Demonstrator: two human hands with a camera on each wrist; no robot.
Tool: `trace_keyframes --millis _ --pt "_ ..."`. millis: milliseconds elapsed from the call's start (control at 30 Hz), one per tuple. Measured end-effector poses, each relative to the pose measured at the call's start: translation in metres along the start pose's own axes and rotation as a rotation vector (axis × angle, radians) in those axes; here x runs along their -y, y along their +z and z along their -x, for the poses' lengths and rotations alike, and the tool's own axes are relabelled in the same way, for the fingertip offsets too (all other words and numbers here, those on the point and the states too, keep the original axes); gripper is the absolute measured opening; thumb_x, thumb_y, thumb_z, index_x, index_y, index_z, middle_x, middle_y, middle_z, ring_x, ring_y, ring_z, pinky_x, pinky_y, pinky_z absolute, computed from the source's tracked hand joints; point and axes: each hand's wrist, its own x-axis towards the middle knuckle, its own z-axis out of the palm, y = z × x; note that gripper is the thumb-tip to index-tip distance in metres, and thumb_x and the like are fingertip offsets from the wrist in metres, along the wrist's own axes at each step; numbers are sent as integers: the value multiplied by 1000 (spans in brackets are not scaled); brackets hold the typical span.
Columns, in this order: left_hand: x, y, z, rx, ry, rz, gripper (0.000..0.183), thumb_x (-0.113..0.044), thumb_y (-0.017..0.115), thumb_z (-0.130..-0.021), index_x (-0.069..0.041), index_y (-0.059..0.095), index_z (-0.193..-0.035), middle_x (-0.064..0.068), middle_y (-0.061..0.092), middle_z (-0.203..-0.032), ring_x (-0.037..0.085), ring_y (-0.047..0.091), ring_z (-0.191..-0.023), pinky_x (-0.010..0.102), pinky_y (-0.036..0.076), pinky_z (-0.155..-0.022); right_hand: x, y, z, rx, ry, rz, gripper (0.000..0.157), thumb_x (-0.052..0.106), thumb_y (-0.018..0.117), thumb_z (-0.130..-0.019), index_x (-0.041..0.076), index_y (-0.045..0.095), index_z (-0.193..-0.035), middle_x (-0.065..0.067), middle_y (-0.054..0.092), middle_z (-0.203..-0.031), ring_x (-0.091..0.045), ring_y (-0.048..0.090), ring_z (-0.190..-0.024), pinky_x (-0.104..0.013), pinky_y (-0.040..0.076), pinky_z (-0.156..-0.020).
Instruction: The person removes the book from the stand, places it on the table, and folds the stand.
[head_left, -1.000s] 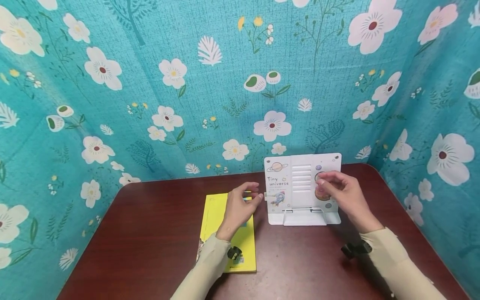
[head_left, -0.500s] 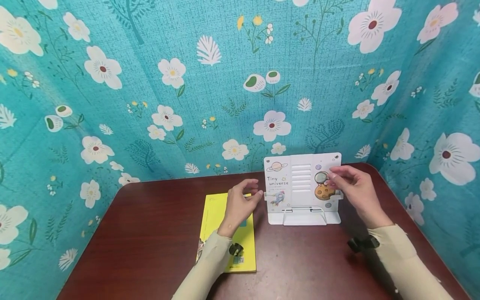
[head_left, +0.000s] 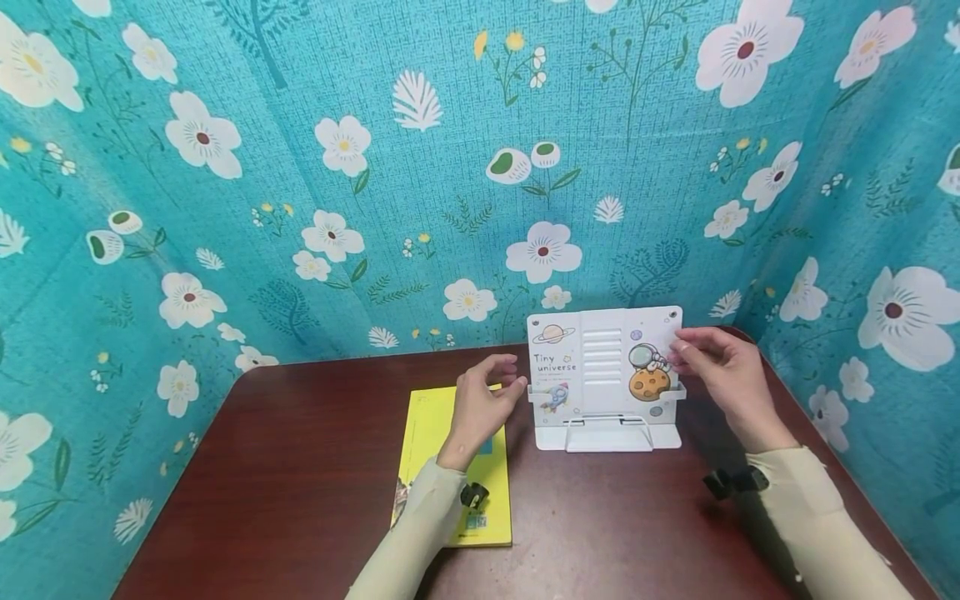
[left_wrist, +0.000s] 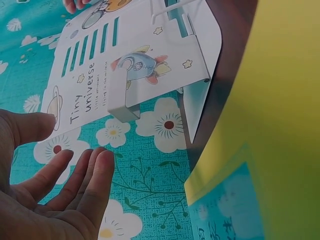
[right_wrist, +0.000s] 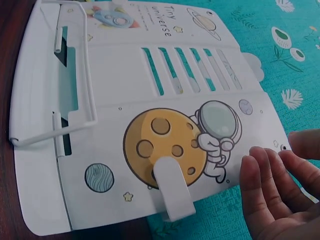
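A white book stand (head_left: 600, 364) printed with "Tiny universe", a rocket and an astronaut on an orange moon stands upright at the back of the table. Just beyond its left side, my left hand (head_left: 483, 408) hovers over a yellow book (head_left: 422, 433), thumb and fingers apart and holding nothing. My right hand (head_left: 727, 379) is by the stand's right edge, its fingers loosely bent with nothing between them; whether a fingertip touches the edge I cannot tell. A white side clip (right_wrist: 172, 187) shows over the moon, and another side clip (left_wrist: 120, 95) by the rocket.
The dark reddish-brown table (head_left: 300, 467) bears the stand and the book. A teal flowered curtain (head_left: 450, 192) hangs behind and along both sides, close behind the stand. A wire bar (head_left: 609, 421) spans the stand's bottom ledge.
My right hand has moved right from in front of the stand's right panel to its edge, uncovering the astronaut and right side clip. My left hand has barely moved.
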Motion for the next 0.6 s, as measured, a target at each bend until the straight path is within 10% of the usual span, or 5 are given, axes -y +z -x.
trace_keyframes --millis 600 --pt "-4 5 -5 1 -18 17 35 -19 75 -96 -11 71 -130 10 75 -126 22 75 -106 35 64 -90 -8 -12 -4 -33 47 53 44 26 66 -103 -3 61 -135 28 68 -95 6 71 -81 -11 58 -74"
